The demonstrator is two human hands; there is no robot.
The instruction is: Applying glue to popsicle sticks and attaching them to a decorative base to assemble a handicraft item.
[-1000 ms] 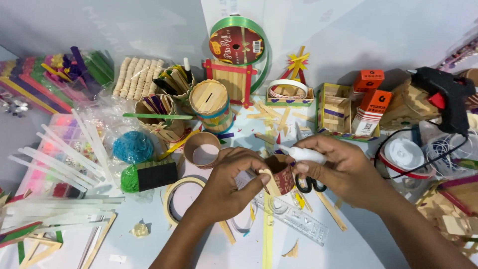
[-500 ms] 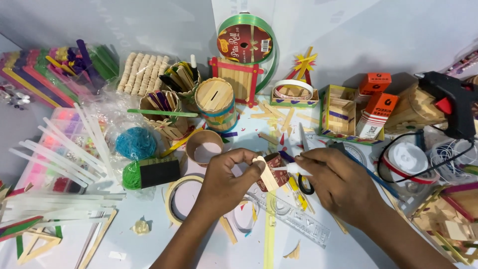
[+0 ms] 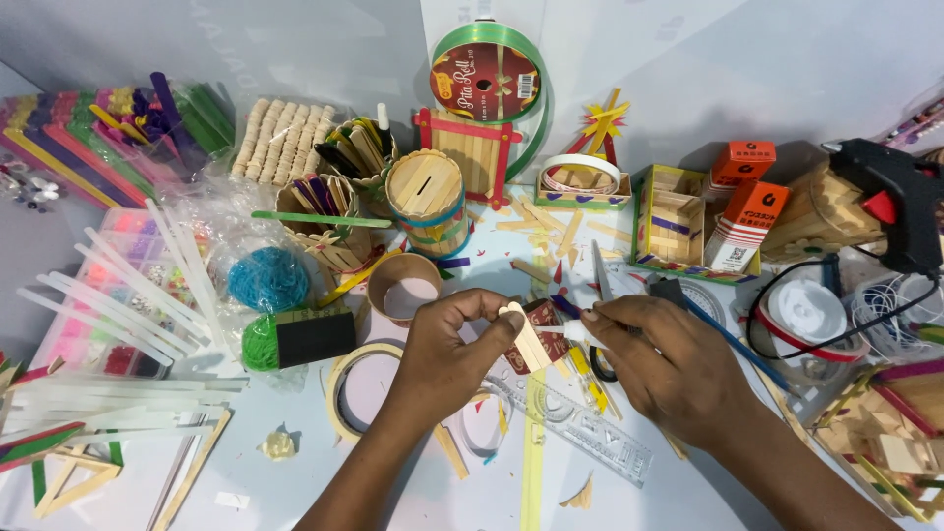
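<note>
My left hand (image 3: 447, 344) pinches a short pale wooden stick (image 3: 526, 337) between thumb and fingertips, above the middle of the white table (image 3: 413, 492). Just behind the stick there is a small dark red printed packet (image 3: 547, 332); I cannot tell if my fingers hold it too. My right hand (image 3: 669, 369) is closed around a small white tube (image 3: 570, 333), and its tip is touching or almost touching the stick.

At the back, against the wall, stands a round green ribbon roll with a red label (image 3: 485, 82). To the right, two small orange boxes (image 3: 744, 187) lean beside an open box with green edges (image 3: 671, 224). A black glue gun (image 3: 900, 197) lies at the far right. A round container made of wooden sticks with a blue band (image 3: 426, 202) stands behind my left hand, and an empty cardboard tape ring (image 3: 403, 287) lies just beside that hand. Under my wrists a clear plastic ruler (image 3: 575, 428) lies on the table. At the left are a blue yarn ball (image 3: 267, 278) and clear glue sticks (image 3: 128, 305).
</note>
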